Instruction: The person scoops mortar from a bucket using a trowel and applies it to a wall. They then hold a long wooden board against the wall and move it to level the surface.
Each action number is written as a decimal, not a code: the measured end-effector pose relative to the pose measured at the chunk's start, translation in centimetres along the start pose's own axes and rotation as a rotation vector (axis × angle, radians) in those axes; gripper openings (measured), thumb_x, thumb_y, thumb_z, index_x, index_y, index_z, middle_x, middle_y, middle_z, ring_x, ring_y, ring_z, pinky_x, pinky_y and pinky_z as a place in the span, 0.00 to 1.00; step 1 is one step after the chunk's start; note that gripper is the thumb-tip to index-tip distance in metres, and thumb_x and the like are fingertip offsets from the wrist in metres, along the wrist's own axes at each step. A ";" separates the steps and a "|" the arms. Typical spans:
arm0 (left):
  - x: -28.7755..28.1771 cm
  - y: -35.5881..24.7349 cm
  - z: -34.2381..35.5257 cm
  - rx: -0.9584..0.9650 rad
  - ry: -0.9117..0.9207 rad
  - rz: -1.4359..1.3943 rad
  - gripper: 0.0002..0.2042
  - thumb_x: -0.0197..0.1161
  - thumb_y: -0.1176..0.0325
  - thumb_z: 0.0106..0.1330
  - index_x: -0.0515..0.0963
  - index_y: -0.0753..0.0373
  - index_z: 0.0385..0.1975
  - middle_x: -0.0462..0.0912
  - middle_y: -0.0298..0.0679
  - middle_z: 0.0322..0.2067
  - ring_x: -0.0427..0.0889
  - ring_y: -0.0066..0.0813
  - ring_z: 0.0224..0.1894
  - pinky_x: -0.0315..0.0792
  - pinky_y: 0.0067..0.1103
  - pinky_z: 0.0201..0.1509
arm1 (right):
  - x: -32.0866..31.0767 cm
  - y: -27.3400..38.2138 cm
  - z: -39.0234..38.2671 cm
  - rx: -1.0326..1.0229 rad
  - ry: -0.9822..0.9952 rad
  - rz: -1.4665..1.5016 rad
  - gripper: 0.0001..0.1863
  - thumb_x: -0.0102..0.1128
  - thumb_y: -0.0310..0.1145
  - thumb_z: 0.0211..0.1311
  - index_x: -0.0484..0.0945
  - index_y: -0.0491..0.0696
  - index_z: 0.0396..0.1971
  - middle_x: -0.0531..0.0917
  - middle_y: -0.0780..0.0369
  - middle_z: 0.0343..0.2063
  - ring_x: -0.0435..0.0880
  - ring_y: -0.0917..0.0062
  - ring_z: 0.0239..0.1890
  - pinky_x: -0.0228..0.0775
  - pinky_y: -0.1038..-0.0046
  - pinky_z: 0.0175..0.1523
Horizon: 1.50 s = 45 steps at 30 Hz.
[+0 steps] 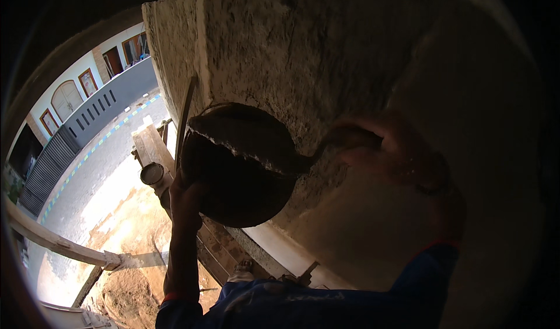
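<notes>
A round, dark bucket (251, 219) is in front of me, close against the rough wall. My left hand (185, 203) grips its left rim. My right hand (388, 148) is closed round the handle of a trowel (248, 132). The trowel's broad blade lies over the bucket's mouth, with a pale, ragged line of what looks like mortar along its edge. Deep shadow hides the bucket's contents and most of the right hand's fingers.
The rough, partly plastered wall (262, 55) rises ahead and to the right. A narrow strip (186, 116) leans beside the bucket. A small can (152, 174) stands left of it. Planks (219, 244) run below; sunlit ground (128, 294) lies lower, beyond a wooden rail (64, 244).
</notes>
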<state>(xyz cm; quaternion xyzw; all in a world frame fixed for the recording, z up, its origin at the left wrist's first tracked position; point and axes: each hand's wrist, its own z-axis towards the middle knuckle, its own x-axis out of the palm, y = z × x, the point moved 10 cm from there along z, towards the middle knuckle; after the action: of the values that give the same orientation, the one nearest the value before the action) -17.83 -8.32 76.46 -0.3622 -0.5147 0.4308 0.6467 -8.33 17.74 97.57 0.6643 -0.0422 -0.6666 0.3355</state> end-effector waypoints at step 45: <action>17.0 5.1 -3.2 -0.108 0.439 0.192 0.28 0.56 0.77 0.52 0.66 0.70 0.58 0.78 0.41 0.46 0.77 0.25 0.45 0.72 0.20 0.51 | 17.0 -22.3 -11.7 0.224 -0.473 0.503 0.13 0.59 0.33 0.55 0.72 0.47 0.40 0.81 0.54 0.31 0.82 0.59 0.35 0.74 0.62 0.38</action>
<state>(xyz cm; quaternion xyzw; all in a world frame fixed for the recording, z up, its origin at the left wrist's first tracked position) -13.95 9.29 77.19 -0.5284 -0.3473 0.3729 0.6791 -4.52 30.95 70.41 0.4931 -0.3536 -0.6895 0.3954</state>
